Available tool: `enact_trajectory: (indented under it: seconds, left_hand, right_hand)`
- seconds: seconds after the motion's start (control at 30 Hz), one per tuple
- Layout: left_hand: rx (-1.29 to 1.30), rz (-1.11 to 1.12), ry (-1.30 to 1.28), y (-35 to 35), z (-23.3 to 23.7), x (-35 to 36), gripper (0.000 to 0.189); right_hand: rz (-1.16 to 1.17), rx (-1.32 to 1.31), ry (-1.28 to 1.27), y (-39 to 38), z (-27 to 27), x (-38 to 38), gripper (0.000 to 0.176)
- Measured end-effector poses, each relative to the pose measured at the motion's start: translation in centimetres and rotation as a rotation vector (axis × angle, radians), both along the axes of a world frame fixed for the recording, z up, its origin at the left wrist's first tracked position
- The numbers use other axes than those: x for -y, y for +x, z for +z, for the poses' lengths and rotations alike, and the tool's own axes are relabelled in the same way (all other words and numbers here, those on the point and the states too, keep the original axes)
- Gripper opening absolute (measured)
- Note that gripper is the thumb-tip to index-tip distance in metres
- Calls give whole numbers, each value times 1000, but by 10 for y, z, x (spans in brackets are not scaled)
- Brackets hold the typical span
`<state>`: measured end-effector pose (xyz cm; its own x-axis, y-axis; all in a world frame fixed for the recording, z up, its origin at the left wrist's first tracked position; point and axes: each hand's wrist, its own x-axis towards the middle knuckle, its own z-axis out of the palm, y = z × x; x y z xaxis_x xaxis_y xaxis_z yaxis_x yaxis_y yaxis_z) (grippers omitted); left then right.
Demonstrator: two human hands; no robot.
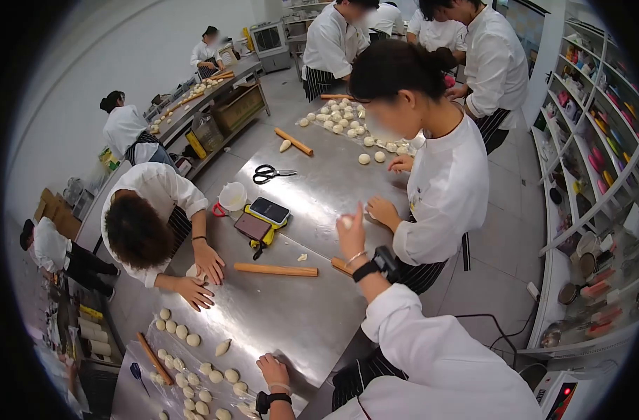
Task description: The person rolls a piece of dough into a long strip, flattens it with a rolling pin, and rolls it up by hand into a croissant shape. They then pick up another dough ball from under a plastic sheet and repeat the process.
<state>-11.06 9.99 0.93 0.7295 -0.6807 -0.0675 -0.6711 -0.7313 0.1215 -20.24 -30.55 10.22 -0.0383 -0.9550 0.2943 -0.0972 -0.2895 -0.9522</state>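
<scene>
My right hand (351,236) is raised over the steel table (302,308), index finger pointing up and the other fingers curled. A pale bit shows in its grasp; I cannot make out what it is. Below it lies a short wooden rolling pin (342,266), partly hidden by my arm. My left hand (272,369) rests on the table near the front edge, fingers extended and nothing visible in them. To its left are several round dough balls (215,376) on plastic sheeting, and a teardrop-shaped dough piece (223,347). A long rolling pin (276,269) lies mid-table beside a dough scrap (303,257).
Across the table a person (151,217) presses dough with both hands. Another person (442,182) stands close on my right. Phones (269,210), scissors (272,173), a white bowl (233,197) and more dough balls (340,115) lie farther along. Shelves (592,133) line the right wall.
</scene>
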Motion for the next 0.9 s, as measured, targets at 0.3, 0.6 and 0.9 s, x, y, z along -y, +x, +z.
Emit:
enact_trajectory:
  seconds: [0.3,0.6,0.9]
  left_hand:
    - [-839,508,-842,-28,-22,8,22]
    - [-1196,1052,-1598,-88,42,-56,19]
    - [-370,891,-554,-33,22,-128,29]
  right_hand:
    - [710,30,365,-43,17,-58,24]
    - [1287,-542,24,-21,-133,-200,25]
    - [1592,-626,119,45,-90,-304,40]
